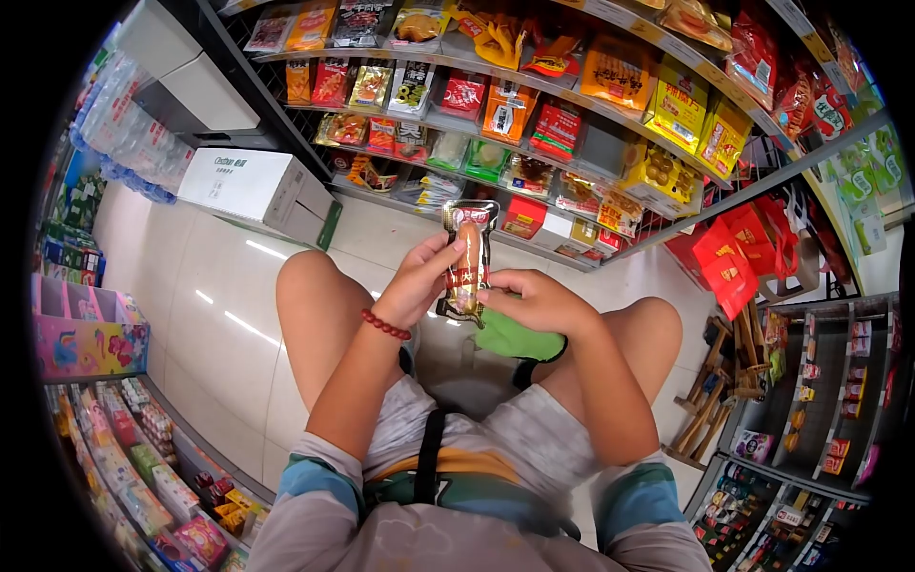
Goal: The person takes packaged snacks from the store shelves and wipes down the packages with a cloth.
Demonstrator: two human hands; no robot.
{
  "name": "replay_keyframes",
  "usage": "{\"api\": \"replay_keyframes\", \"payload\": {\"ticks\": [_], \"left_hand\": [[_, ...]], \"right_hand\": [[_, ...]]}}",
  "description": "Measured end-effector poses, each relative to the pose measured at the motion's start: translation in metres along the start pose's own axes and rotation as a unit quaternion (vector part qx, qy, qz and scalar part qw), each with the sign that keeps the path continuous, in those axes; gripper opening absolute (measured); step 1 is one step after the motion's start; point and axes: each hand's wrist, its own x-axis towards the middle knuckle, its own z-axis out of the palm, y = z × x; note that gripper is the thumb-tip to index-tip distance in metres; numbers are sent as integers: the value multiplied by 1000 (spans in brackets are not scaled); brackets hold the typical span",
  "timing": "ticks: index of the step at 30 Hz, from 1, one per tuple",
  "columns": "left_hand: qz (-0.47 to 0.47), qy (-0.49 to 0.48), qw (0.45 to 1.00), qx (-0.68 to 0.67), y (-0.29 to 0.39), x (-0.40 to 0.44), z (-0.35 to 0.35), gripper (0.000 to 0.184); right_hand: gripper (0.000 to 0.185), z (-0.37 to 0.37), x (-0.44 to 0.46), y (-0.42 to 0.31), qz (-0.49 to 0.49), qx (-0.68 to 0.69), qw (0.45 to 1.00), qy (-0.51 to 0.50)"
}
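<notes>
Holds a narrow, glossy plastic packet [467,272], black-edged with a reddish-brown sausage showing inside, in both hands above the gap between bare knees [310,276]. Pinches one side between thumb and fingers of the left hand [424,281], ringed at the wrist by a red beaded bracelet [386,325], and closes the right hand [534,297] on the lower opposite edge, likely to steady a slick wrapper. Bunches a soft, bright green cloth [515,336] beneath that same right hand, probably to leave the thumb free; cannot tell how firmly, with most fingers hidden. Presents the printed front upward, perhaps for an easy view. Faces long metal shelving [679,50] stocked with brightly coloured plastic snack packets [620,71], apparently turned outward for display. Seems to sit low over a pale, shiny tiled floor [181,276] streaked with reflected light, in a crowded shop, with a white cardboard box [233,186], shrink-wrapped clear bottles [133,133], red bags [729,262] and brown wooden stools [705,391] nearby.
</notes>
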Motion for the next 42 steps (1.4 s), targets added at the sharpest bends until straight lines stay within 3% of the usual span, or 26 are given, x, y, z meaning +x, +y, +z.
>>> {"api": "replay_keyframes", "payload": {"ticks": [11, 16, 22, 25, 27, 31, 33, 34, 36, 42], "left_hand": [[-21, 6, 999, 30, -8, 2, -1, 30], [35, 15, 999, 35, -13, 5, 1, 36], [69, 62, 990, 107, -20, 10, -4, 27], [59, 71, 985, 149, -23, 11, -5, 27], [52, 65, 985, 150, -24, 11, -6, 26], [29, 62, 986, 154, -27, 10, -2, 29], [15, 50, 985, 164, -25, 9, 2, 30], [2, 37, 984, 175, -24, 8, 4, 31], [8, 17, 986, 165, -23, 6, 9, 31], [-32, -41, 986, 161, -20, 1, 5, 32]], "right_hand": [[32, 2, -1, -10, 16, -52, 998, 44], [35, -5, 0, 0, 47, -119, 988, 83], [38, -15, -3, -8, 64, -59, 982, 166], [34, -18, -3, -12, 117, 51, 975, 180], [33, -16, 1, -1, 25, 61, 973, 221], [30, -14, 4, 4, 11, 84, 965, 248], [28, -10, 12, 10, -85, 84, 939, 323], [28, -9, 11, 6, -85, 83, 939, 323], [44, -9, 7, -5, -111, -175, 900, 383], [40, 0, 9, -3, -149, -246, 887, 361]]}}
